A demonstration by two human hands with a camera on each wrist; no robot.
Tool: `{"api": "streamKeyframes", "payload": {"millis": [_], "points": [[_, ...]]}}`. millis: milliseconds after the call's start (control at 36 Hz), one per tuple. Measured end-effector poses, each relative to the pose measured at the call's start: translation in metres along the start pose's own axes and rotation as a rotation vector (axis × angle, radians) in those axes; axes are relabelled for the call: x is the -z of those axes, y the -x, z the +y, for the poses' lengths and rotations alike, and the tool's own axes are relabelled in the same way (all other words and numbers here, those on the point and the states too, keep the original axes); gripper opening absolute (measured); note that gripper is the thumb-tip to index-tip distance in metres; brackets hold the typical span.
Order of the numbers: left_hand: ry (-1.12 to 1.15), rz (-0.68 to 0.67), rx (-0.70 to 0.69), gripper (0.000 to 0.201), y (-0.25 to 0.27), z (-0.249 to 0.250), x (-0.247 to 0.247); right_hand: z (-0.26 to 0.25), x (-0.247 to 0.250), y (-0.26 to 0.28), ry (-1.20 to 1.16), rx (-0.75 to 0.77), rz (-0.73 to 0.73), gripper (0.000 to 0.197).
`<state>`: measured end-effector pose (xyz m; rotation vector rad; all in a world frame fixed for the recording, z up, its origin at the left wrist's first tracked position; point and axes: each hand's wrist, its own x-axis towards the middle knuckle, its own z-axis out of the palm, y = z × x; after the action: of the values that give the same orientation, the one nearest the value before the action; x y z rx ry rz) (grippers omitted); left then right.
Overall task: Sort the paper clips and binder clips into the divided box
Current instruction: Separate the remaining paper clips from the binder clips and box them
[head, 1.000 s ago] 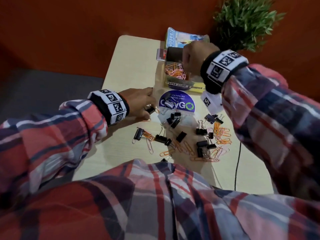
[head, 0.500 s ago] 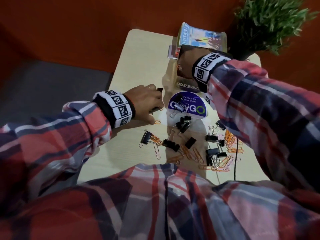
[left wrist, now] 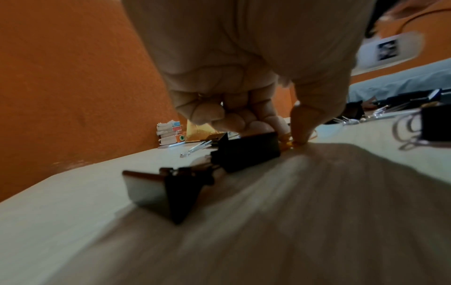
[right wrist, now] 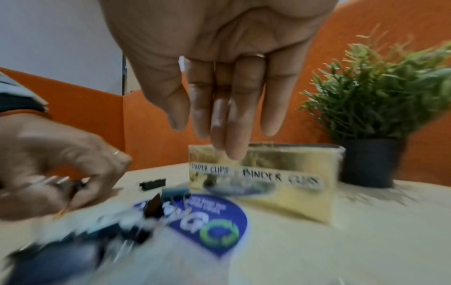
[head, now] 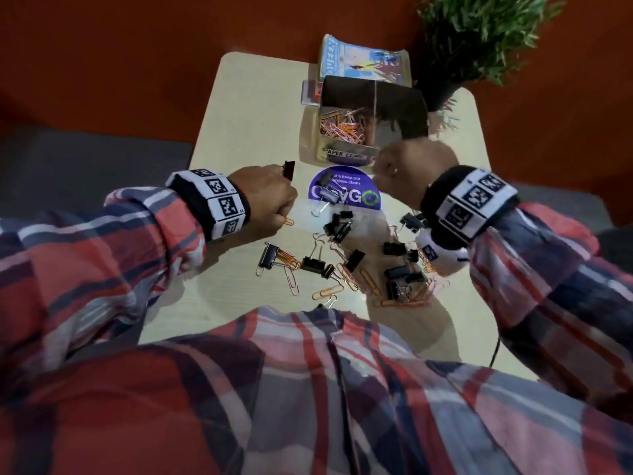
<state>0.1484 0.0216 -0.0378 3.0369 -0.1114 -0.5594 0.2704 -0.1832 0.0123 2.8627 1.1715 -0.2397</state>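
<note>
The gold divided box [head: 373, 94] stands at the table's far side, labelled for paper clips and binder clips [right wrist: 292, 181]. Orange paper clips [head: 342, 128] fill its left compartment. Loose black binder clips and orange paper clips [head: 359, 265] lie scattered near me. My left hand [head: 274, 200] is curled low on the table, thumb and forefinger pinching an orange paper clip [left wrist: 291, 143]. One black binder clip [head: 289, 169] lies by its fingertips. My right hand [right wrist: 207, 138] hangs empty with straight fingers, just in front of the box [head: 407, 169].
A round purple sticker [head: 352, 197] on a clear bag lies between my hands. A potted plant [head: 479, 36] and a book [head: 363, 63] stand behind the box. A dark cable [head: 495, 354] runs off the table's near right edge.
My right hand has drawn back from over the box and now hangs in front of it, empty. My left hand has stayed low at the left of the pile.
</note>
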Motion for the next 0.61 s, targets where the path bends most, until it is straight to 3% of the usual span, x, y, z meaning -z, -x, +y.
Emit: {"api": "streamKeyframes", "payload": {"millis": [139, 306, 472, 611], "points": [[-0.015, -0.015, -0.006, 0.007, 0.0, 0.004, 0.0, 0.012, -0.021, 0.048, 0.041, 0.02, -0.197, 0.029], [0.023, 0.006, -0.021, 0.004, 0.004, 0.009, 0.0, -0.019, -0.038, 0.104, 0.167, 0.134, -0.194, 0.039], [0.172, 0.086, -0.016, 0.009, 0.01, 0.01, -0.002, -0.045, -0.052, 0.108, 0.204, 0.086, -0.356, 0.053], [0.233, 0.07, -0.073, 0.012, 0.021, 0.024, -0.004, -0.058, -0.056, 0.106, 0.265, 0.112, -0.334, 0.068]]}}
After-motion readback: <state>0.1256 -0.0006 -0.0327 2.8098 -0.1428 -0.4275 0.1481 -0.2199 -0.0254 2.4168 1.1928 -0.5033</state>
